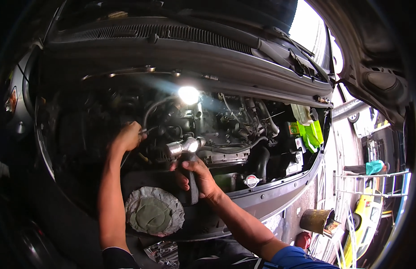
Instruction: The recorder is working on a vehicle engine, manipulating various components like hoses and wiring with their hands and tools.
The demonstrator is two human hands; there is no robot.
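My right hand (200, 177) is wrapped around the dark handle of a hammer (183, 147). The hammer's shiny metal head is raised over the front of the engine (226, 130). To the left of it, my left hand (128, 136) is closed on a thin metal rod-like tool (149, 130), whose end points right, toward the engine. Shadow and my fingers hide most of this tool, so its exact kind cannot be made out. A gap separates the hammer head from my left hand.
A bright work light (188, 95) shines above the engine. A long wrench (122, 71) lies along the rear ledge. At the front edge sits a round grey-green cloth hat (155, 211). A battery (294, 162) and neon-yellow cloth (311, 134) are on the right. A bucket (316, 220) stands outside.
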